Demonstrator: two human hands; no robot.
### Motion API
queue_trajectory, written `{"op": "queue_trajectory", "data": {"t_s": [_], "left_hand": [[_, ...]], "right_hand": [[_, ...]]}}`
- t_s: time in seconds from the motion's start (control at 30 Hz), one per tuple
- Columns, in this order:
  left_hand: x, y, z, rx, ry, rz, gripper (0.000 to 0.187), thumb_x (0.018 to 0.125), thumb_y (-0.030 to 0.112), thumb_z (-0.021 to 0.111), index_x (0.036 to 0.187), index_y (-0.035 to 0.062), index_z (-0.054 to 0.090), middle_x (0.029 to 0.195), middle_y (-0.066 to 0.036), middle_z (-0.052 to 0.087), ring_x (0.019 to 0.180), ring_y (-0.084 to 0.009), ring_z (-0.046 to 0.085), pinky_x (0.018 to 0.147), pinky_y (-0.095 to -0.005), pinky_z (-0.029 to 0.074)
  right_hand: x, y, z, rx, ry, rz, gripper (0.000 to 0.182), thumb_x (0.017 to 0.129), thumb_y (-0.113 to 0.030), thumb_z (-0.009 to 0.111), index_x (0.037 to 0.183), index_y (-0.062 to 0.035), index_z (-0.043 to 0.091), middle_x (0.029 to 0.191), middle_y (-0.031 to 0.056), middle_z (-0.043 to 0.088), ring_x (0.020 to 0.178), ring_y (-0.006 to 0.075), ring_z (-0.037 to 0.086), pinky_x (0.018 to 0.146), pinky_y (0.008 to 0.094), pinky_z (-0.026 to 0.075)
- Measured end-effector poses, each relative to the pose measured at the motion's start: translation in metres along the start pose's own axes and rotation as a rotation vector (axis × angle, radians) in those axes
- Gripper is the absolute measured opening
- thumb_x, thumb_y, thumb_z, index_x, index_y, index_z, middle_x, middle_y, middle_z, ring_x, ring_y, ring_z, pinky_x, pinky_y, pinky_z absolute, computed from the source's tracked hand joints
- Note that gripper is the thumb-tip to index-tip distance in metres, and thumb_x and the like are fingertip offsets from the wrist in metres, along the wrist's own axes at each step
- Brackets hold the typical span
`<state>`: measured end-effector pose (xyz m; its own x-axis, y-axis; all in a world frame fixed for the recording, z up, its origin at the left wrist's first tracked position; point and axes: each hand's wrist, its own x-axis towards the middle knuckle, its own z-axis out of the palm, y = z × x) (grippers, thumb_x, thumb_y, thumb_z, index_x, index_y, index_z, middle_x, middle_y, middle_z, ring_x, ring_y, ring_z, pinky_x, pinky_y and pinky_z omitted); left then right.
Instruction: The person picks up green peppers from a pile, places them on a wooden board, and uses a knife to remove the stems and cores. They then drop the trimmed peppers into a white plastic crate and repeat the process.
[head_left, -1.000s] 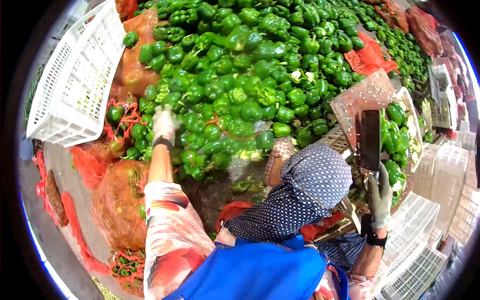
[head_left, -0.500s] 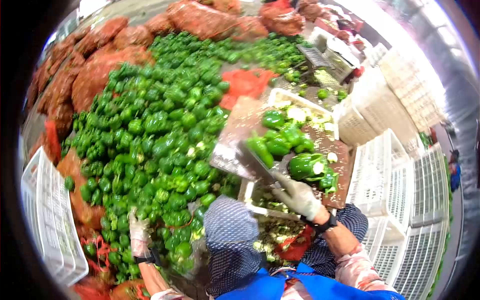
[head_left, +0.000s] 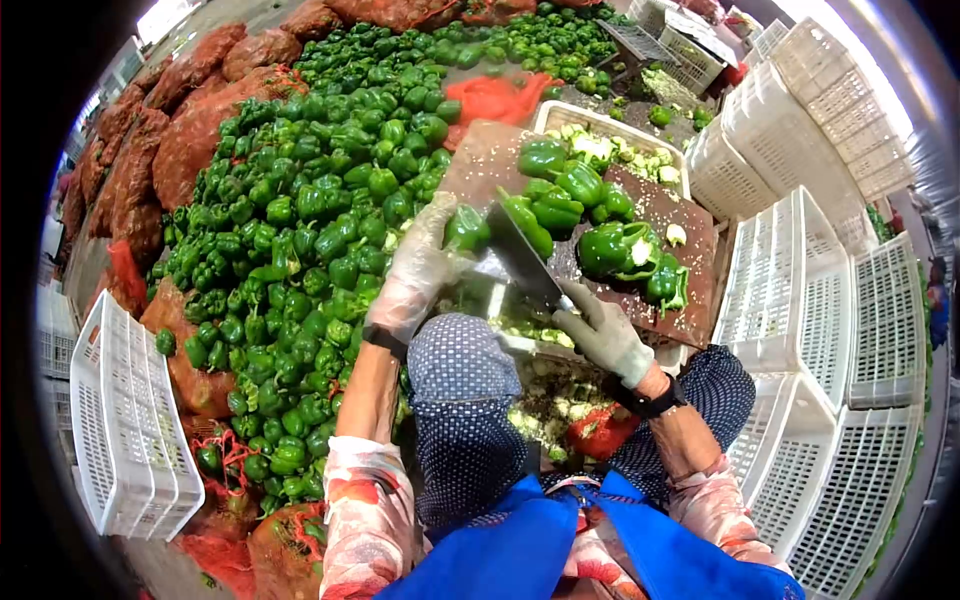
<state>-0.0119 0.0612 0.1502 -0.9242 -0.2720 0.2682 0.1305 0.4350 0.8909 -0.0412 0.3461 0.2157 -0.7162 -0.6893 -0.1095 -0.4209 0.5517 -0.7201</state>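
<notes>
Dark cleaver (head_left: pixel 523 255), long axis diagonal, forward and left from right hand (head_left: pixel 607 337)

Peppers (head_left: pixel 583 185) lie on the cutting board (head_left: pixel 690 222); from it, the pepper heap (head_left: pixel 310 240) spreads at nine o'clock, sacks (head_left: pixel 195 135) behind that towards ten, a tray (head_left: pixel 625 124) of trimmings at one, crates (head_left: pixel 775 285) at two to four, another crate (head_left: pixel 135 425) at eight

1. Board (head_left: pixel 487 150) before you: brown, strewn with pale seeds (head_left: pixel 568 262); green peppers (head_left: pixel 605 250) lie across it, one opened.
2. Floor (head_left: pixel 235 20): bears your pepper heap (head_left: pixel 310 205) and filled sacks (head_left: pixel 215 130).
</notes>
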Motion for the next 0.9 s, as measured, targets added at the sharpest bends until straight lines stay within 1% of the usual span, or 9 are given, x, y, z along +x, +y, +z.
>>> {"op": "queue_trajectory", "data": {"t_s": [0.2, 0.5, 0.6, 0.67, 0.73, 0.77, 0.8, 0.83, 0.9], "left_hand": [[-0.015, -0.005, -0.002, -0.352, 0.057, -0.338, 0.067, 0.073, -0.015, 0.06, 0.135, 0.0024, 0.042, 0.136, -0.009, 0.046, 0.125, -0.0191, 0.045, 0.104, -0.032, 0.036], [-0.017, 0.009, 0.002, -0.36, 0.21, -0.174, 0.052, 0.073, -0.016, 0.06, 0.122, 0.0017, 0.053, 0.113, -0.005, 0.058, 0.098, -0.0137, 0.056, 0.084, -0.0263, 0.048], [-0.016, 0.007, 0.001, -0.45, 0.228, -0.271, 0.051, 0.074, -0.017, 0.059, 0.121, 0.0006, 0.053, 0.111, -0.004, 0.058, 0.097, -0.0136, 0.055, 0.084, -0.0262, 0.047], [-0.017, 0.008, 0.002, -0.334, 0.201, -0.259, 0.049, 0.073, -0.014, 0.062, 0.118, 0.0015, 0.054, 0.107, -0.004, 0.059, 0.093, -0.0132, 0.056, 0.079, -0.0254, 0.048], [-0.012, 0.005, -0.01, -0.203, 0.216, -0.238, 0.047, 0.072, -0.01, 0.065, 0.116, 0.0024, 0.056, 0.103, -0.004, 0.06, 0.089, -0.0128, 0.057, 0.075, -0.0247, 0.049], [-0.012, 0.012, -0.018, 0.019, 0.117, -0.29, 0.043, 0.074, -0.009, 0.064, 0.115, 0.0032, 0.057, 0.094, -0.004, 0.061, 0.08, -0.0128, 0.058, 0.069, -0.0252, 0.05], [-0.014, -0.019, -0.003, -0.342, 0.166, -0.199, 0.043, 0.076, -0.009, 0.062, 0.116, 0.0044, 0.055, 0.093, -0.004, 0.062, 0.076, -0.0122, 0.058, 0.064, -0.026, 0.05], [-0.016, -0.008, -0.008, -0.215, 0.128, -0.408, 0.045, 0.079, -0.01, 0.061, 0.12, 0.0064, 0.052, 0.092, -0.003, 0.06, 0.077, -0.0108, 0.057, 0.063, -0.0267, 0.05], [-0.011, -0.022, -0.003, -0.361, 0.183, -0.252, 0.035, 0.084, -0.003, 0.061, 0.117, 0.006, 0.051, 0.09, -0.004, 0.057, 0.077, -0.0129, 0.057, 0.066, -0.0265, 0.049]], "right_hand": [[-0.011, -0.015, -0.008, 0.048, 0.014, 0.061, 0.05, 0.091, -0.028, 0.054, 0.136, -0.0068, 0.044, 0.109, 0.0244, 0.063, 0.098, 0.0372, 0.063, 0.082, 0.0411, 0.05], [-0.005, -0.084, -0.027, 0.09, 0.392, -0.391, 0.05, 0.087, -0.014, 0.06, 0.134, -0.0024, 0.045, 0.106, 0.0241, 0.063, 0.088, 0.0347, 0.066, 0.075, 0.04, 0.052], [0.018, -0.078, -0.006, 0.053, 0.347, -0.363, 0.05, 0.089, -0.019, 0.059, 0.134, -0.0025, 0.044, 0.102, 0.0236, 0.064, 0.084, 0.0364, 0.066, 0.074, 0.0416, 0.053], [0.057, -0.03, 0.013, -0.286, -0.172, -0.094, 0.049, 0.093, -0.033, 0.052, 0.133, -0.0066, 0.043, 0.093, 0.0254, 0.064, 0.081, 0.0406, 0.063, 0.073, 0.0476, 0.051], [0.06, -0.048, -0.001, -0.269, -0.263, 0.06, 0.047, 0.094, -0.033, 0.05, 0.134, -0.0084, 0.043, 0.091, 0.0252, 0.064, 0.082, 0.0412, 0.063, 0.073, 0.0478, 0.05], [0.055, -0.03, 0.008, -0.217, -0.165, -0.048, 0.047, 0.094, -0.032, 0.051, 0.134, -0.0082, 0.043, 0.091, 0.0231, 0.065, 0.079, 0.0385, 0.064, 0.071, 0.0463, 0.051], [0.056, -0.011, 0.015, -0.159, -0.068, -0.17, 0.047, 0.094, -0.032, 0.051, 0.134, -0.008, 0.043, 0.09, 0.0211, 0.067, 0.077, 0.0358, 0.065, 0.07, 0.0448, 0.052], [0.054, -0.018, 0.011, -0.123, -0.072, -0.094, 0.046, 0.095, -0.03, 0.051, 0.134, -0.0075, 0.044, 0.089, 0.0185, 0.067, 0.074, 0.0325, 0.065, 0.07, 0.0429, 0.052], [0.045, -0.043, 0.004, -0.006, -0.024, -0.005, 0.044, 0.095, -0.024, 0.053, 0.134, -0.0058, 0.045, 0.092, 0.0147, 0.068, 0.077, 0.026, 0.064, 0.073, 0.0386, 0.052]]}}
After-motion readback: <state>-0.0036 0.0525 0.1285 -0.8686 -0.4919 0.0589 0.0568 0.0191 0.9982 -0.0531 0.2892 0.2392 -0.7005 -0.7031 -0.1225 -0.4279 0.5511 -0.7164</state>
